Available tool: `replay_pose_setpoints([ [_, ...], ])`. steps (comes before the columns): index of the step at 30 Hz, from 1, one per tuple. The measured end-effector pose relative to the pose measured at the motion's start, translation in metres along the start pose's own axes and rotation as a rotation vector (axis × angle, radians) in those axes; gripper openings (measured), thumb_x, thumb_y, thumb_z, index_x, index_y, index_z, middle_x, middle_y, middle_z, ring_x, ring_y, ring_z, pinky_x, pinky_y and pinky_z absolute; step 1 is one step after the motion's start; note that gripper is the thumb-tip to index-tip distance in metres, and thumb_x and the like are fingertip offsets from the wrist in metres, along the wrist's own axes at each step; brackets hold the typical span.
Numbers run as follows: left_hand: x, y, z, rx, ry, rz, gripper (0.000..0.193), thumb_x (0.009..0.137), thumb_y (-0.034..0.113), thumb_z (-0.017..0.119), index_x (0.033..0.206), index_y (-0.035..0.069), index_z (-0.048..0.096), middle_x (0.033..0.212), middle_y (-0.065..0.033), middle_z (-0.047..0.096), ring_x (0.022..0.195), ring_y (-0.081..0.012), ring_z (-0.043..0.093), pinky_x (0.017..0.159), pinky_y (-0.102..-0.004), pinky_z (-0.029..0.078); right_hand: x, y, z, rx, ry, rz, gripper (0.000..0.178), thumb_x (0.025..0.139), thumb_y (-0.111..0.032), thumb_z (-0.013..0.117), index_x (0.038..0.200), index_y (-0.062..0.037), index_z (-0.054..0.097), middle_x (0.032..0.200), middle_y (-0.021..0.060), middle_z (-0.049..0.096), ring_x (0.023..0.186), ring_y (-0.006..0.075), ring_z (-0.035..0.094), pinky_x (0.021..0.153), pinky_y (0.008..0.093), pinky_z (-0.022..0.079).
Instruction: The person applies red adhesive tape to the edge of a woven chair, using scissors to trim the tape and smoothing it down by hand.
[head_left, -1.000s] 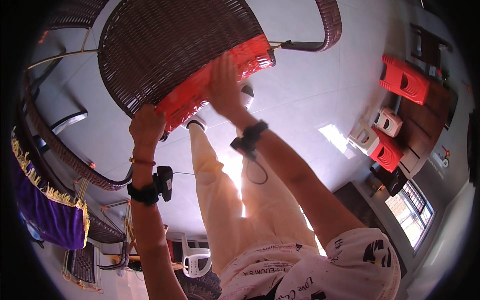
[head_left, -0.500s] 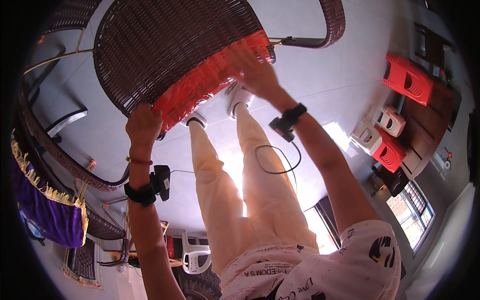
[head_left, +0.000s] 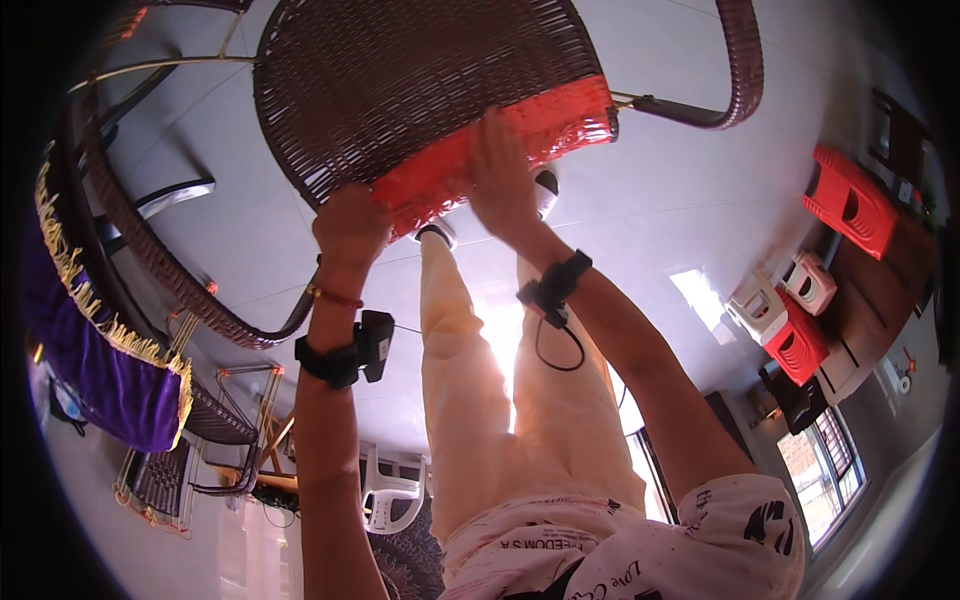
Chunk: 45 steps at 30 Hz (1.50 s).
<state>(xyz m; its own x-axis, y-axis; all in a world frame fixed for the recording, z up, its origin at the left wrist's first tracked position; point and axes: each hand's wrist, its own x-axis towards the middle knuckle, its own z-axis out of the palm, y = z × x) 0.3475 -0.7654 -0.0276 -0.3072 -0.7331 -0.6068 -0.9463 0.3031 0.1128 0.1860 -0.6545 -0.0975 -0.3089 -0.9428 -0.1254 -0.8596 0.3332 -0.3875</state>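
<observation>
In front of me is a dark brown woven wicker chair seat [head_left: 420, 70]. A shiny, wrinkled red plastic sheet [head_left: 560, 110] covers the strip of its edge nearest me. My left hand [head_left: 352, 228] is closed at the left end of this strip, gripping the red sheet at the seat's corner; its fingertips are hidden. Flat on the middle of the red sheet rests my right hand [head_left: 503, 185], fingers stretched out and slightly blurred. Each wrist wears a black strapped device, and a thin cable shows by the right one.
Curved wicker armrests [head_left: 740, 70] flank the seat. A purple cloth with yellow fringe [head_left: 130, 400] hangs at left near more wicker furniture. Red plastic stools [head_left: 850, 205] stand by a brown wooden cabinet [head_left: 880, 290] at right. A white plastic chair [head_left: 392, 490] is at lower left.
My right hand has slid left along the red sheet, from near its right end to its middle. The left hand keeps its grip at the corner. The whole view has shifted.
</observation>
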Motion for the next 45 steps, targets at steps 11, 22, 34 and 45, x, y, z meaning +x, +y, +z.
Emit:
replay_pose_setpoints([
  [11,-0.001,0.002,-0.008,-0.095,-0.053,-0.008,0.035,0.076,0.04,0.056,0.087,0.008,0.066,0.076,-0.0144,0.064,0.074,-0.0345,0.062,0.066,-0.0419,0.05,-0.018,-0.044,0.013,0.112,-0.192,-0.488,0.063,0.08,-0.037,0.057,0.131,-0.0057,0.04,0.141,0.0111,0.032,0.129,0.0245,0.031,0.103,0.0425,0.026],
  [22,-0.021,-0.046,-0.014,-0.561,-0.147,0.236,0.027,0.072,0.024,0.066,0.081,-0.001,0.061,0.073,-0.0198,0.062,0.07,-0.0347,0.061,0.063,-0.0381,0.049,-0.016,-0.046,0.011,0.098,-0.21,-0.472,0.067,0.08,-0.038,0.056,0.135,-0.0064,0.034,0.142,0.0093,0.03,0.131,0.0224,0.027,0.105,0.0408,0.022],
  [34,-0.028,-0.05,-0.032,0.118,-0.049,-0.151,0.032,0.07,0.037,0.062,0.075,0.005,0.063,0.072,-0.0166,0.064,0.068,-0.0338,0.063,0.065,-0.0418,0.05,-0.016,-0.042,0.012,0.191,-0.146,-0.476,0.064,0.082,-0.036,0.054,0.133,-0.0019,0.036,0.141,0.0134,0.032,0.129,0.025,0.03,0.102,0.042,0.025],
  [45,-0.014,-0.066,-0.007,0.264,0.039,-0.244,0.03,0.067,0.038,0.068,0.069,0.008,0.063,0.07,-0.0121,0.065,0.064,-0.0307,0.064,0.058,-0.0392,0.047,-0.018,-0.04,0.014,0.19,-0.121,-0.468,0.063,0.082,-0.036,0.053,0.133,-0.0024,0.036,0.141,0.0122,0.032,0.129,0.0246,0.031,0.103,0.0416,0.025],
])
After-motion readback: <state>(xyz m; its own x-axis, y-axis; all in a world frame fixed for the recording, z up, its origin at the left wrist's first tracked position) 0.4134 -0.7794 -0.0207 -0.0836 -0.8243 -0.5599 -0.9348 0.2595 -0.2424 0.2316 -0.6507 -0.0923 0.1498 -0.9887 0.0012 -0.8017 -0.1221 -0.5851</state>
